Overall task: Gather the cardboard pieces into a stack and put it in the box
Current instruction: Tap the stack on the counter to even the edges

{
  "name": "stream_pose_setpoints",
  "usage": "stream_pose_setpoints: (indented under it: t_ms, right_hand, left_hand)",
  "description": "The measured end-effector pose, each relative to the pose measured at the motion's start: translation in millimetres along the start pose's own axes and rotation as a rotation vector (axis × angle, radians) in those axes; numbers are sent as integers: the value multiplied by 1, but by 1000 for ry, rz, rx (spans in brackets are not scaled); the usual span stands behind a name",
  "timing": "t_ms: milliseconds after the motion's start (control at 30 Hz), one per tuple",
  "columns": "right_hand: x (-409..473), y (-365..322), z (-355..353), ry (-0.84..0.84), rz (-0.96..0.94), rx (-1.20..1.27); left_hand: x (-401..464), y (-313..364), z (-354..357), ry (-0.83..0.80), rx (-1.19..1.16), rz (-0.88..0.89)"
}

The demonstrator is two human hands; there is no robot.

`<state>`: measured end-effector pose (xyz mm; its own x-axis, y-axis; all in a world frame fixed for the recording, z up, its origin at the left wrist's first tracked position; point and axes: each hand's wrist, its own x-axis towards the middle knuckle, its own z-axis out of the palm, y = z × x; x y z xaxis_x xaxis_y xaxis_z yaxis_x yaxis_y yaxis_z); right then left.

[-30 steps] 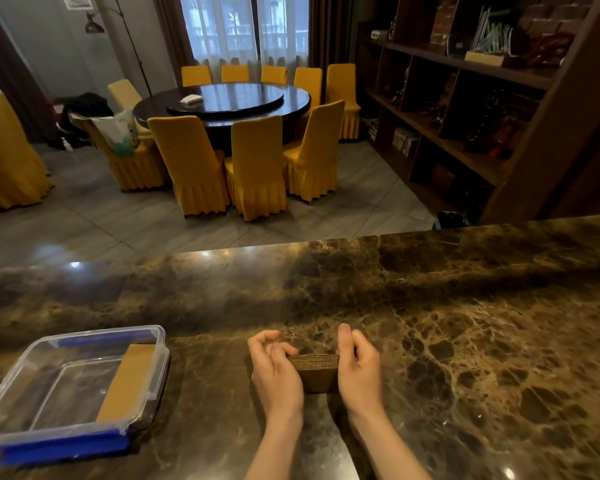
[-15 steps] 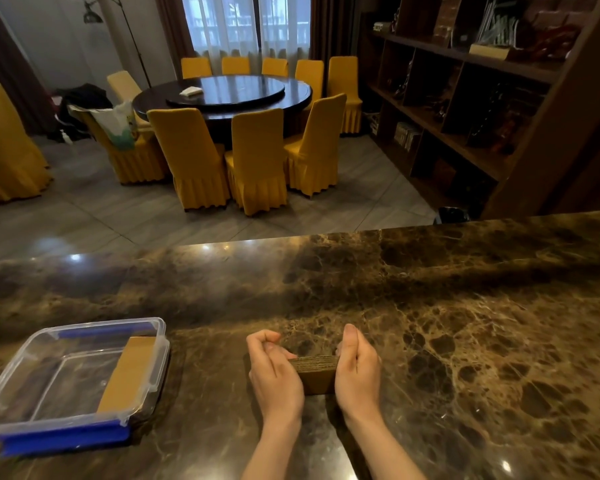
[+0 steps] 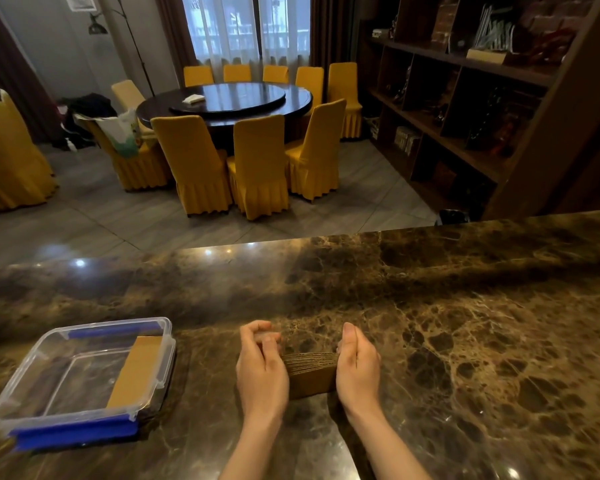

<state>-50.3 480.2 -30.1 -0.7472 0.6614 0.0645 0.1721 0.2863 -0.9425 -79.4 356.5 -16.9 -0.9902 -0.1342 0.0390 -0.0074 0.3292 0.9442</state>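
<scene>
A stack of brown cardboard pieces (image 3: 311,374) stands on edge on the marble counter (image 3: 465,341), pressed between my two hands. My left hand (image 3: 261,368) grips its left side with fingers curled. My right hand (image 3: 357,365) presses flat against its right side. To the left sits a clear plastic box (image 3: 32,398) with blue clips. One tan cardboard piece (image 3: 136,370) leans inside the box against its right wall.
The counter's far edge runs across the middle of the view. Beyond it are a tiled floor, a round dark dining table (image 3: 229,102) with yellow-covered chairs, and a dark wooden shelf unit (image 3: 465,98) at the right.
Both hands stay on the cardboard stack in the same place. The camera has tilted slightly, so the scene sits a little lower in view.
</scene>
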Motion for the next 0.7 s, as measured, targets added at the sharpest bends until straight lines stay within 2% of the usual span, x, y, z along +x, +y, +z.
stream_pose_setpoints:
  t_ms: [67, 133, 233, 300, 367, 700]
  right_hand:
    - [0, 1, 1, 11, -9, -2]
    - [2, 3, 1, 16, -9, -21]
    - [3, 6, 1, 19, -10, -29]
    - [2, 6, 2, 14, -3, -32]
    - [2, 6, 2, 10, 4, -21]
    - [4, -5, -5, -54, 40, 99]
  left_hand:
    - [0, 5, -12, -89, 138, 235]
    - [-3, 12, -19, -263, 359, 507]
    - [-7, 18, -22, -527, 635, 697]
    - [-6, 16, -23, -605, 777, 713]
    - [-5, 13, -24, -610, 844, 721]
    - [-1, 15, -20, -592, 784, 644]
